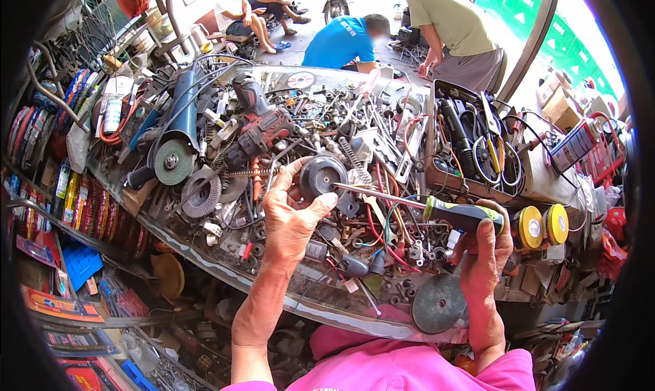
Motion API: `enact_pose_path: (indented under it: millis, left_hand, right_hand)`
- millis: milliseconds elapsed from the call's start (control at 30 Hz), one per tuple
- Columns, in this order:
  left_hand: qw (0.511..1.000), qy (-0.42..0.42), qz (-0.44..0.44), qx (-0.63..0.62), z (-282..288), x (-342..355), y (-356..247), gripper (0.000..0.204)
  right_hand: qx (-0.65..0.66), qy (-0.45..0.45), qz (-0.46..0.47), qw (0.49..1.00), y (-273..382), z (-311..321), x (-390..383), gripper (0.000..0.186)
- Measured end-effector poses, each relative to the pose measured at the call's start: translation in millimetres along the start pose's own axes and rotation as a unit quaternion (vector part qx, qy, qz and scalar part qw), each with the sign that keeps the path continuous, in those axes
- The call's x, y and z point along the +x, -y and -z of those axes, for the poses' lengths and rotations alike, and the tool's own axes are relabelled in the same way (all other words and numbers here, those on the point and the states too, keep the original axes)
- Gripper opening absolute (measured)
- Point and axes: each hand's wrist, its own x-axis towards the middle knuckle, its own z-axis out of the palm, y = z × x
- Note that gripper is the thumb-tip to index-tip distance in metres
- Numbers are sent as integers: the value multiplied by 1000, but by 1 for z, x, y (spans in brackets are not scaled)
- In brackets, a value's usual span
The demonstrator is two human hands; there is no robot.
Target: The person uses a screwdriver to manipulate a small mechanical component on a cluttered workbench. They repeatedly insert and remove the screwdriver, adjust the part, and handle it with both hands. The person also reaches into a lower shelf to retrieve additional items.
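My left hand (290,217) grips a round black wheel-shaped part (322,176) by its rim, held just above the cluttered workbench (225,265). My right hand (483,249) is closed around the black and green handle of a screwdriver (458,214). Its long metal shaft runs leftward and its tip meets the centre of the black part. A flat dark disc (438,302) lies on the bench edge just left of my right wrist.
The bench is heaped with screws, springs, wires, an angle grinder (174,156) and a cordless drill (263,128). A tray of pliers (471,142) sits at right, two yellow tape rolls (542,226) beside it. Three people are beyond the bench. Packaged goods hang at left.
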Motion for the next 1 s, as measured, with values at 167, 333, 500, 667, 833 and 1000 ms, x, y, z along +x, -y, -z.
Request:
enact_pose_path:
  millis: [167,333,500,667,833,1000]
  left_hand:
    - [1000,-9,0,-18,-1,-1,-4,56]
    - [995,-1,25,-98,5,5,-1,56]
    - [957,-2,111,-268,14,10,-1,50]
    - [926,-2,111,-362,15,13,0,45]
    - [866,42,140,-478,25,18,11,40]
    - [880,27,149,-450,20,13,8,46]
  right_hand:
    - [-2,-1,13,1000,0,2,2,50]
    - [16,-19,24,999,-2,3,5,47]
    - [34,-20,17,999,-2,8,8,46]
    - [51,-40,35,997,-3,12,11,46]
    - [49,-38,55,997,1,13,11,47]
    - [32,-36,39,998,4,11,9,52]
